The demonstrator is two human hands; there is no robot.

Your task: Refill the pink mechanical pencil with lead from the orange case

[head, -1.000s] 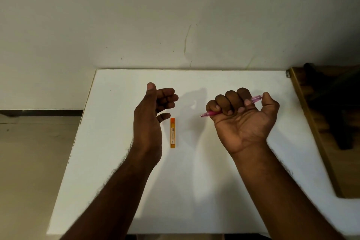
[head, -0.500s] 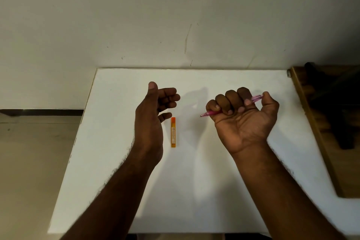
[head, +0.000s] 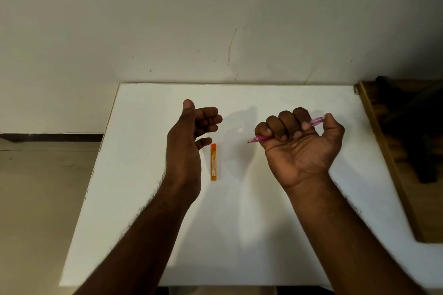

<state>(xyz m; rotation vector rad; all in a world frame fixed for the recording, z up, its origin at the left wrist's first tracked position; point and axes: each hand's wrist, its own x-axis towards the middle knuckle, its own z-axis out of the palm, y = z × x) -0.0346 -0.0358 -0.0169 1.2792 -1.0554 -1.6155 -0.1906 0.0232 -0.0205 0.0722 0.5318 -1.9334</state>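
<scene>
The slim pink plastic mechanical pencil [head: 261, 138] is being gripped in the fisted right hand [head: 302, 148]; the left hand [head: 189, 136] is being held loosely open beside the flat orange lead case [head: 213, 162] (light, probably slippery; best pinched by its long edges) on the white table [head: 239, 223].

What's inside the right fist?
The right hand is closed around the pink mechanical pencil; its tip and cap end stick out on either side. The fingers cover the barrel's middle.
</scene>
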